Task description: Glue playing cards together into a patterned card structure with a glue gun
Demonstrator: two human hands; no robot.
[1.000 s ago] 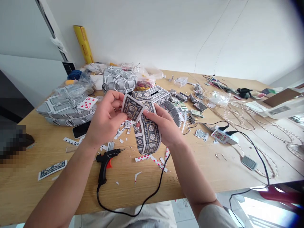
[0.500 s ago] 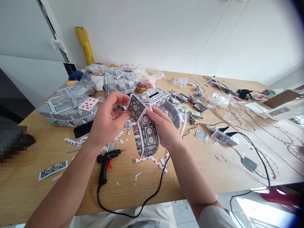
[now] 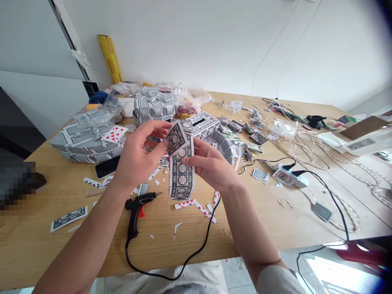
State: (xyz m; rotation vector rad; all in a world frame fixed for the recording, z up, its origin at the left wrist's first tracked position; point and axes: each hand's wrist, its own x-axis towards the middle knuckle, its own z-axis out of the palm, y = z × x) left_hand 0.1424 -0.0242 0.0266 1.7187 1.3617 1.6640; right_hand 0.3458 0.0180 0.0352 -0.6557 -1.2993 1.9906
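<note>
My left hand (image 3: 139,157) pinches a folded, dark-patterned playing card (image 3: 177,139) between thumb and fingers. Right beside it, my right hand (image 3: 214,165) grips the side of a strip of joined patterned cards (image 3: 183,175), which hangs down over the table. The folded card overlaps the upper part of the strip; whether the two are stuck together I cannot tell. Below my left hand a black glue gun (image 3: 136,212) with a red trigger lies on the wood, its nozzle pointing right.
Card-covered boxes (image 3: 154,104) and a larger card-covered form (image 3: 88,141) stand behind. Card scraps (image 3: 205,212) litter the table (image 3: 183,241). A phone (image 3: 107,166) lies at left, a power strip (image 3: 289,175) at right. The glue gun's cable loops along the front edge.
The card strip has turned more upright and shifted slightly left. My right hand has moved its hold lower on the strip's side, with its fingers extended across it. My left hand still holds the folded card.
</note>
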